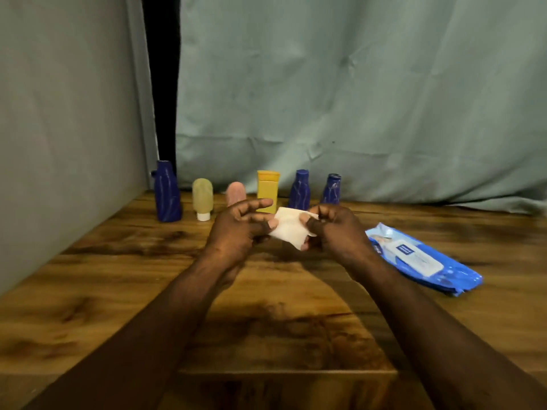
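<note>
Over the tabletop (118, 276), nearer its far edge, with the blue wipe pack (420, 258) toward the right edge, the left grip (236, 229) and the right grip (334, 229) each pinch one side of the white wipe (288, 229), which spans left to right between them.

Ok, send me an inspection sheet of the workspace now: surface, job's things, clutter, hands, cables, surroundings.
Surface: wooden table, dark-grained.
Job's things: white wipe held above the table by left hand and right hand; blue wipes pack lying flat to the right.
Clutter: back row, left to right: tall blue bottle, beige tube on its white cap, pink tube partly behind the left hand, yellow bottle, second blue bottle, third blue bottle.
Hands: left pinches the wipe's left edge; right grips its right edge.
Cables: nothing seen.
Surroundings: grey-green cloth backdrop; dark gap at back left.
</note>
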